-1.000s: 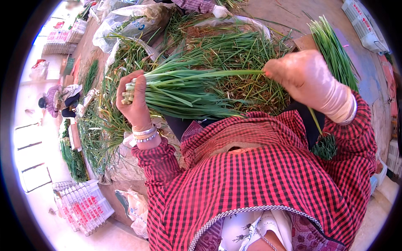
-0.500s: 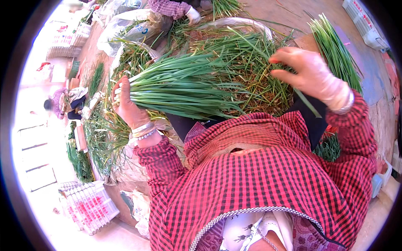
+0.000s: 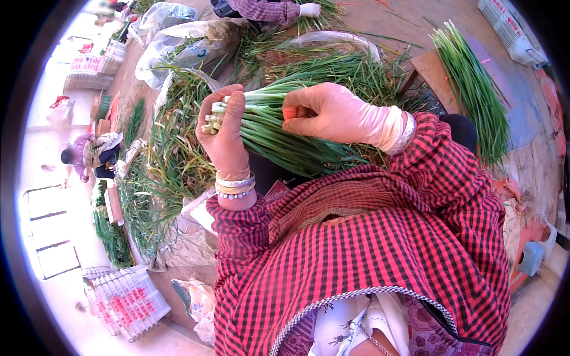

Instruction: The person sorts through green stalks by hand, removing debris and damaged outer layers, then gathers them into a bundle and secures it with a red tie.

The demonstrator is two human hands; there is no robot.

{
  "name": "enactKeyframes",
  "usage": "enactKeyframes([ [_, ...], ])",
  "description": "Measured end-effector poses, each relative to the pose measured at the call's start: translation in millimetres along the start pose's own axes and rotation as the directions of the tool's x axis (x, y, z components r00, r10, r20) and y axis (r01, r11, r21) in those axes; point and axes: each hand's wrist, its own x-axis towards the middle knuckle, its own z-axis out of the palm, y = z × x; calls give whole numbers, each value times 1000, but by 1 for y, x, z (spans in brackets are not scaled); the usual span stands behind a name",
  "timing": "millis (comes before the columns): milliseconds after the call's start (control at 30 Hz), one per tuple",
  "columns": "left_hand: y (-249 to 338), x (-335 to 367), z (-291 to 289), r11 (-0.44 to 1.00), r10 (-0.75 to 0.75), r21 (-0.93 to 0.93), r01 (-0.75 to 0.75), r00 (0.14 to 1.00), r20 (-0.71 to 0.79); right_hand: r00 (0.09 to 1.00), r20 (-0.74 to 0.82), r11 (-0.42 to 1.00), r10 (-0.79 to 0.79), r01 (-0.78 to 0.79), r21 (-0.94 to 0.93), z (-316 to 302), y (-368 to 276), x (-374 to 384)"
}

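Observation:
My left hand [image 3: 225, 133] is wrapped round a bunch of garlic chives [image 3: 279, 139], close to its pale cut ends. Long green leaves fan out from that grip to the right, over my lap. On top of the bunch, my gloved right hand [image 3: 332, 113] pinches at the leaves, its orange-covered fingertips pressed together. Just what lies between those fingertips is partly hidden. Behind the bunch spreads a heap of loose green leaves and brownish trimmings [image 3: 332, 68].
A neat pile of chives [image 3: 472, 89] lies on a board at the right. Clear plastic bags [image 3: 190, 47] stand at the far left. White crates [image 3: 127, 299] sit lower left and upper right. Another person's gloved hand [image 3: 310, 10] works at the top edge.
My right hand has come left and down onto the bunch; the long leaf it had is no longer seen. My left hand has moved right, tilting the bunch's leaves downward.

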Motion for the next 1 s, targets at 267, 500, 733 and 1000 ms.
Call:
enactKeyframes([
  [267, -2, -1, 9, 999, -40, 19, 39, 996, 77, 995, -96, 992, -17, 5, -124, 3, -9, 0],
  [500, -1, 1, 14, 999, -44, 4, 44, 989, 141, 987, -149, 998, 62, -65, -15, 3, -8, -4],
  [733, -4, -2, 19, 1000, -12, -20, 15, 991, 130, 961, -276, 1000, -7, 10, 10, 11, -7, -1],
  [1000, -14, 5, 6, 993, 17, 117, -35, 989, 147, 944, 294, 842, 149, -277, 462, -24, -21, -10],
])
